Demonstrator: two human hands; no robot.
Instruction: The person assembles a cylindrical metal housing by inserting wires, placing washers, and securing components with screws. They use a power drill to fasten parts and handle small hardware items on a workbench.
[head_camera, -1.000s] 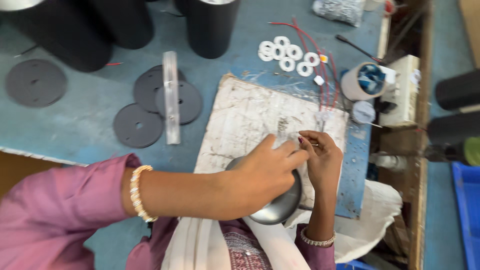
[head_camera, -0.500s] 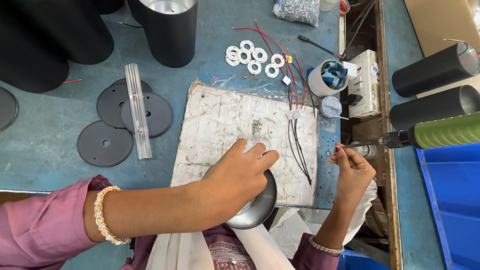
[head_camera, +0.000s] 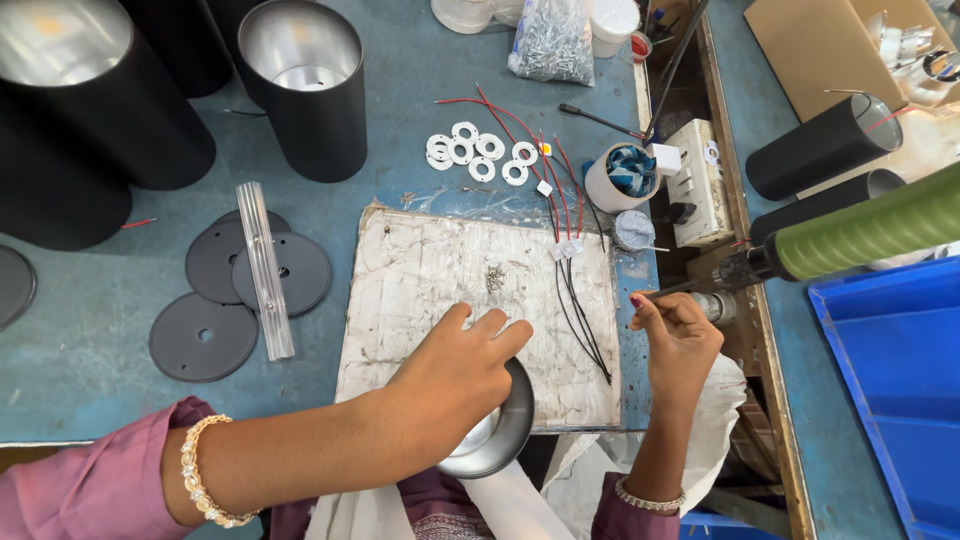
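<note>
- Left hand is laid flat over a shiny metal reflector bowl at the near edge of the bench, fingers spread and pressing down on it rather than curled round it. The bowl sticks out from under the palm toward the person's lap.
- Right hand is off to the right of the work board, fingers pinched narrow. Can't tell if there's something tiny between them, too small to make out. Its fingertips sit right at the tip of a green-handled power screwdriver that hangs in from the right.
- The bowl overlaps the bottom edge of a scuffed whitish work board lying on the blue bench.
- On that board: a small heap of little screws near the middle, and a bunch of red and black wires running down its right side, just left of the right hand.
- Above the board there's a cluster of white plastic rings.
- Left of the board are dark round discs with a clear plastic strip lying across them.
- Further back stand black cylinder housings with shiny insides, plus a bag of screws.
- A white cup and a white socket box sit by the right edge, and there's a blue bin on the far right.
- Pink sleeves and a beaded bracelet on the left wrist.
</note>
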